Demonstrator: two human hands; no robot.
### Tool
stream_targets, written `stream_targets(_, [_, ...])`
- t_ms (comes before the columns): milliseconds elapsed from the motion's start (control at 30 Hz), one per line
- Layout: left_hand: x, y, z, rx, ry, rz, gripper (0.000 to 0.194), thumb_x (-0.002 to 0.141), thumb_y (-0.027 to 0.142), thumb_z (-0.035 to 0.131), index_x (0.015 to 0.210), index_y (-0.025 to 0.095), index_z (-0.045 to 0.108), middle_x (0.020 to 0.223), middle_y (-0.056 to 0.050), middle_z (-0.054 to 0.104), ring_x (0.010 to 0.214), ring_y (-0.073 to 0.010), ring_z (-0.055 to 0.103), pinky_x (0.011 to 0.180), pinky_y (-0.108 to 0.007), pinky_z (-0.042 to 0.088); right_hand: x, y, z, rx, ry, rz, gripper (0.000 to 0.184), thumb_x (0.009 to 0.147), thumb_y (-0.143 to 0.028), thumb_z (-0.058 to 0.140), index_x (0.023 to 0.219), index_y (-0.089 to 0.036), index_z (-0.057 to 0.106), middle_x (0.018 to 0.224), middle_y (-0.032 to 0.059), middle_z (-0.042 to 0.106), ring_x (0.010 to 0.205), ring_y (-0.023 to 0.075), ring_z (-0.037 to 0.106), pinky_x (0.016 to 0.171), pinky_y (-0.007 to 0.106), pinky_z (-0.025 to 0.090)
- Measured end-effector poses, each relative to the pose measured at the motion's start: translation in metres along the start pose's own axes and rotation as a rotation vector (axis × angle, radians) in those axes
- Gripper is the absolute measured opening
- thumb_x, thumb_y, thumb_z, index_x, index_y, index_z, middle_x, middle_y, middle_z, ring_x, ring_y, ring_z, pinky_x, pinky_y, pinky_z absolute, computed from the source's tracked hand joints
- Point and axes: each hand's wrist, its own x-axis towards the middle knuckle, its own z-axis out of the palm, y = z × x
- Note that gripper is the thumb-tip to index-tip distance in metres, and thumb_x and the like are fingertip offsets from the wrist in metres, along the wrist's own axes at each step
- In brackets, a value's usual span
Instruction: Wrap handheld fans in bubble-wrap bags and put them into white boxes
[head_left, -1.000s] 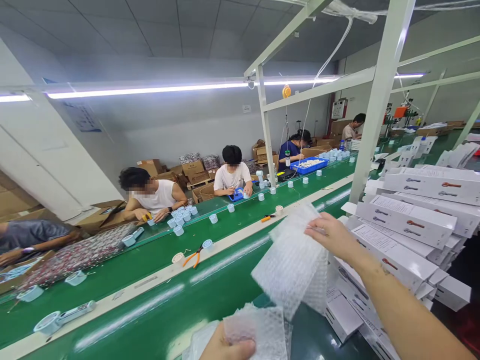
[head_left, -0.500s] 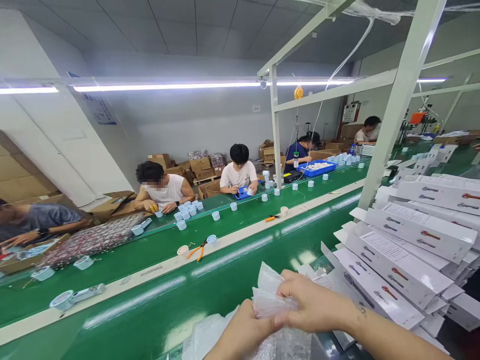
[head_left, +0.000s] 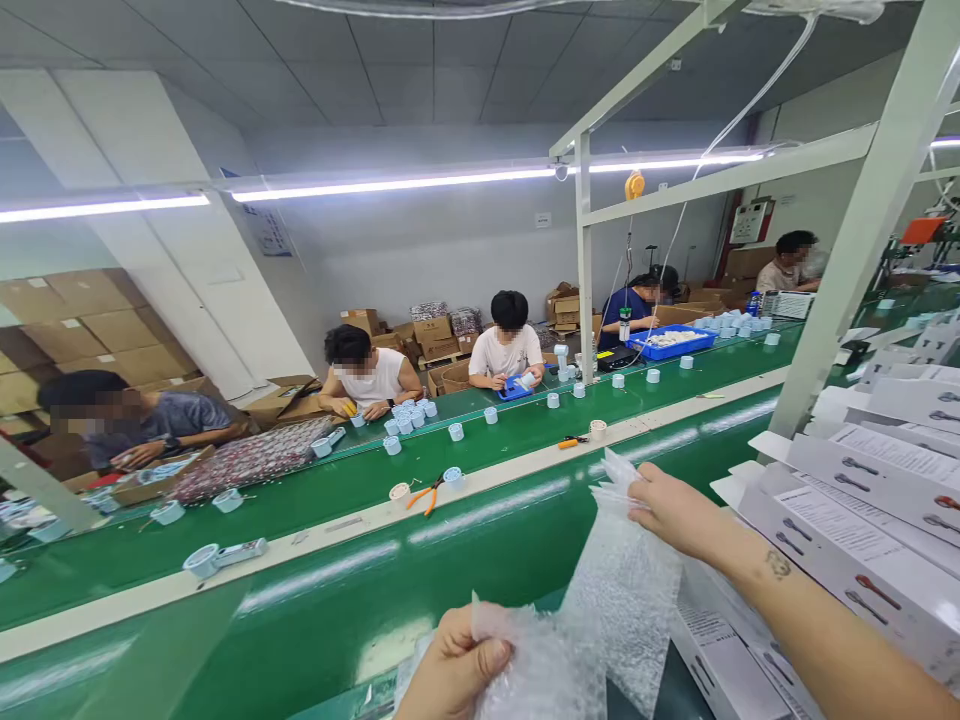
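My right hand (head_left: 670, 507) pinches the top of a clear bubble-wrap bag (head_left: 626, 590) and holds it up over the near side of the green belt. Lower and to the left, my left hand (head_left: 461, 662) is closed on another piece of bubble wrap (head_left: 547, 665), thumb on top. The two pieces overlap in the middle, and I cannot tell whether they are joined. Flat white printed boxes (head_left: 847, 560) lie stacked right beside my right forearm.
Beyond the green conveyor belt (head_left: 322, 620), several co-workers (head_left: 508, 345) sit at the far side. Orange-handled pliers (head_left: 427, 497) and a light-blue handled part (head_left: 225, 557) lie on the pale divider strip. A metal post (head_left: 862, 220) rises at right.
My hands have drawn apart, right hand up and right, left hand down and left, spreading the bubble wrap between them. The camera view has turned left.
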Motion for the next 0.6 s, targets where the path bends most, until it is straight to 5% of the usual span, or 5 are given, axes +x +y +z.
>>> stream_targets(167, [0.027, 0.029, 0.009, -0.046, 0.642, 0.328, 0.038, 0.066, 0.047, 0.075, 0.09, 0.019, 0.071, 0.082, -0.002, 0.073, 0.075, -0.0184, 0.064, 0.068, -0.028, 0.049, -0.009, -0.021, 0.033, 0.153, -0.196, -0.014, 0.021, 0.076, -0.034, 0.058, 0.062, -0.02, 0.051, 0.08, 0.0009, 0.045, 0.071, 0.0169, 0.048, 0.064, 0.03, 0.033])
stream_targets(300, [0.039, 0.037, -0.007, 0.084, 0.958, 0.94, 0.035, 0.075, 0.053, 0.063, 0.081, 0.019, 0.069, 0.081, -0.002, 0.07, 0.084, -0.0192, 0.061, 0.079, -0.029, 0.047, -0.015, -0.024, 0.062, 0.394, -0.523, 0.097, 0.024, 0.063, -0.039, 0.07, 0.058, -0.019, 0.058, 0.054, -0.0049, 0.045, 0.05, 0.0101, 0.04, 0.048, 0.024, 0.025])
stream_targets(367, [0.035, 0.027, -0.018, 0.336, 0.743, 1.044, 0.037, 0.073, 0.058, 0.063, 0.079, 0.022, 0.069, 0.077, -0.002, 0.068, 0.084, -0.0202, 0.059, 0.082, -0.032, 0.045, -0.012, -0.022, 0.076, 0.552, -0.644, 0.163, 0.03, 0.057, -0.045, 0.072, 0.055, -0.019, 0.057, 0.049, -0.0061, 0.046, 0.045, 0.0078, 0.037, 0.045, 0.023, 0.023])
stream_targets(467, [0.028, 0.0, -0.027, 0.702, 0.28, 0.766, 0.036, 0.072, 0.059, 0.064, 0.076, 0.024, 0.068, 0.077, -0.003, 0.067, 0.081, -0.0196, 0.057, 0.08, -0.035, 0.047, -0.002, -0.021, 0.092, 0.794, -0.692, 0.239, 0.039, 0.047, -0.052, 0.075, 0.053, -0.018, 0.056, 0.052, -0.0048, 0.051, 0.048, 0.0083, 0.044, 0.047, 0.023, 0.031])
stream_targets(600, [0.024, -0.028, -0.019, 0.815, 0.001, 0.503, 0.025, 0.089, 0.046, 0.051, 0.099, 0.026, 0.063, 0.107, -0.007, 0.065, 0.089, -0.0175, 0.059, 0.077, -0.037, 0.053, 0.009, -0.02, 0.1, 1.012, -0.659, 0.313, 0.048, 0.04, -0.053, 0.081, 0.051, -0.018, 0.051, 0.049, -0.0061, 0.048, 0.05, 0.0087, 0.047, 0.051, 0.022, 0.036])
